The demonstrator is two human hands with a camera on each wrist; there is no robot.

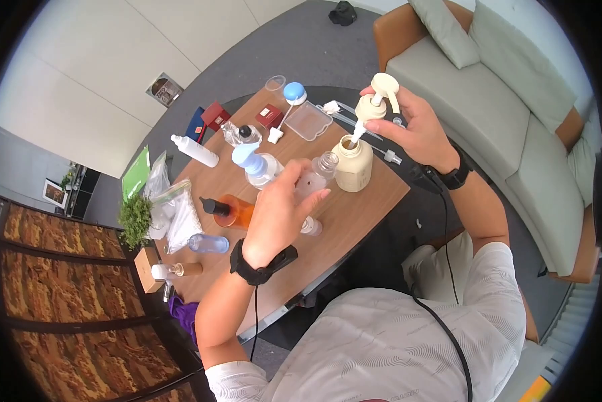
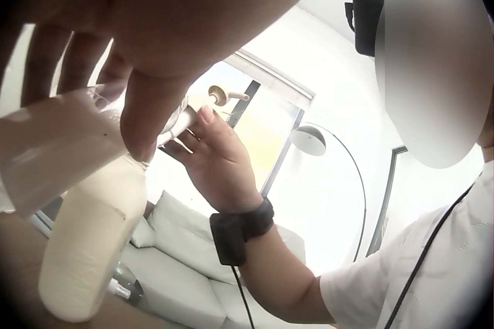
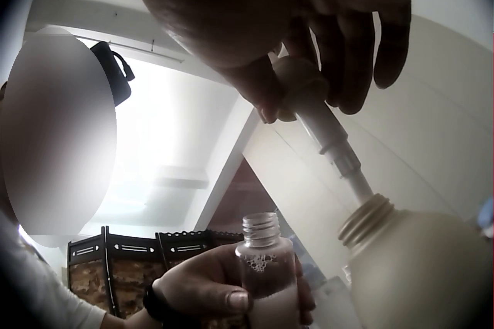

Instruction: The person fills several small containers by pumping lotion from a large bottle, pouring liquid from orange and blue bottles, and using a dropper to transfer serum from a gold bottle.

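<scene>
My right hand [image 1: 415,127] pinches the collar of a cream pump head [image 1: 383,86]. Its white tube [image 3: 328,140] slants down into the open neck of a cream bottle [image 1: 354,167], which stands on the table near the right edge. In my left hand [image 1: 277,208] is a clear bottle [image 1: 314,179], uncapped, gripped between thumb and fingers just left of the cream bottle. Whitish liquid shows in its lower part in the right wrist view, with bubbles under the threaded neck.
Around my left hand on the wooden table [image 1: 354,224] stand an orange pump bottle [image 1: 236,211], a blue-topped pump bottle [image 1: 254,164], a white spray bottle [image 1: 195,151] and a small bluish bottle [image 1: 208,243]. A clear tray [image 1: 308,122] lies at the back.
</scene>
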